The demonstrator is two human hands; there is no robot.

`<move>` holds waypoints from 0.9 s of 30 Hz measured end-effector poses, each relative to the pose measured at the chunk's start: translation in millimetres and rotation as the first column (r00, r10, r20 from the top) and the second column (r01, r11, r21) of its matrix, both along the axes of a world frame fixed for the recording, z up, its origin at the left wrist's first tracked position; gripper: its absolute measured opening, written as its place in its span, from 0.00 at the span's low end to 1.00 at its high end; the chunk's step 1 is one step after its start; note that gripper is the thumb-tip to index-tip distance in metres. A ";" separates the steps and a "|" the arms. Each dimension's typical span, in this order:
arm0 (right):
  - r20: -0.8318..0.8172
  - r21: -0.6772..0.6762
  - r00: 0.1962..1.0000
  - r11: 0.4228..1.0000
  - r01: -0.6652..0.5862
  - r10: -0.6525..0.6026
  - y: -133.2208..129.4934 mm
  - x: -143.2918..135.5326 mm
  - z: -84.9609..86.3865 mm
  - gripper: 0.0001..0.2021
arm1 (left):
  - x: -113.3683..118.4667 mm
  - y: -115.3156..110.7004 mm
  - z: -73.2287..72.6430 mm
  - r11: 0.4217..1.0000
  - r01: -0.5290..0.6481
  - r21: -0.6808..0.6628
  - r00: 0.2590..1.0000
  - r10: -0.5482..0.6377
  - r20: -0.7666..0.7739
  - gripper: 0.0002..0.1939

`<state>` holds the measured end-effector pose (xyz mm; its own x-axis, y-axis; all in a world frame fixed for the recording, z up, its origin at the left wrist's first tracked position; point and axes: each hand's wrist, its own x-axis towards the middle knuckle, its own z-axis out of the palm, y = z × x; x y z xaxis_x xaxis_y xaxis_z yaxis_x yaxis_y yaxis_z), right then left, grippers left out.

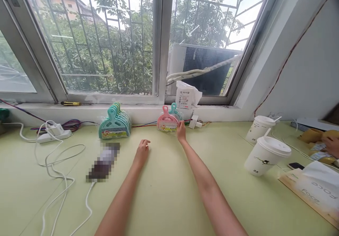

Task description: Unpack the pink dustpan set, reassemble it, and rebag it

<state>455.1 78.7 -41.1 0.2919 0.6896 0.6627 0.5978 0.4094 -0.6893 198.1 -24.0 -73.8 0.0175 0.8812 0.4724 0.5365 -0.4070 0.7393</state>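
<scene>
My right hand (181, 131) pinches the right edge of a pink mini dustpan and brush set (166, 122) in clear wrapping. It stands upright near the window wall, in front of a teal set (174, 111) that it partly hides. My left hand (143, 148) hovers over or rests on the green table, fingers loosely bent and apart, with nothing in it. To its left a row of several teal and green dustpan and brush sets (113, 124) stands upright, one behind another, with a printed label on the front one.
At left lie a phone (103, 161) with a white cable and a power strip (54, 135). Two white lidded cups (267, 154) with straws and a paper bag (312, 186) are at right. A screwdriver (70, 103) lies on the sill. Another person's hand (331, 145) shows at the right edge.
</scene>
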 end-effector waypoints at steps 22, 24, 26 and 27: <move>-0.413 -0.285 0.880 0.884 -0.371 0.236 -199.6 -39.1 7.7 0.19 | -10.7 -107.9 31.5 0.801 0.520 -0.297 0.553 -0.051 0.832 0.25; -0.248 -0.144 0.951 0.964 -0.223 0.183 -215.7 -46.9 6.3 0.18 | -12.4 -112.3 26.8 0.839 0.460 -0.291 0.524 0.007 0.851 0.26; -0.045 -0.058 0.979 0.978 -0.201 0.199 -230.1 -55.9 3.0 0.12 | -10.9 -113.9 23.5 0.878 0.382 -0.287 0.499 0.066 0.864 0.27; 0.038 -0.064 0.964 0.964 -0.259 0.261 -235.5 -60.7 0.9 0.11 | -9.4 -114.1 22.6 0.891 0.353 -0.284 0.488 0.083 0.869 0.27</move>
